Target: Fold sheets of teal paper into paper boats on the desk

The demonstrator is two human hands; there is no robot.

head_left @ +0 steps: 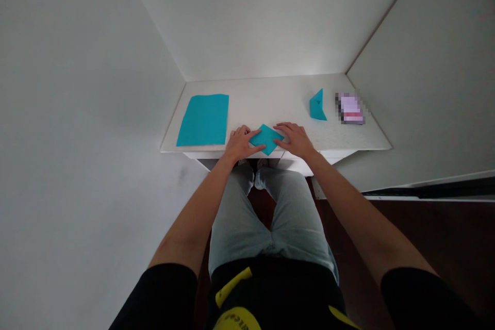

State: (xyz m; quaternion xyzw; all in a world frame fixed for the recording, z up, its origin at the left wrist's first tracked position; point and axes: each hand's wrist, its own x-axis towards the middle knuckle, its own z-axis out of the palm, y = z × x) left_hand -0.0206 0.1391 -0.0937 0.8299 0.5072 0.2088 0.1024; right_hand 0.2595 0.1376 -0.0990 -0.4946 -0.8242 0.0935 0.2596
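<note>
A small folded teal paper (266, 138), diamond-shaped, lies near the front edge of a white table (270, 98). My left hand (240, 143) rests at its left corner, fingers stretched flat and pressing on the paper. My right hand (293, 139) lies at its right corner, fingers also spread flat, the fingertips on the paper's edge. Neither hand lifts the paper; both press it against the table.
A flat teal paper sheet (203, 119) lies at the table's left. A folded teal paper piece (317, 105) stands at the back right, beside a blurred pinkish rectangular object (350, 108). White walls close in on the left, back and right.
</note>
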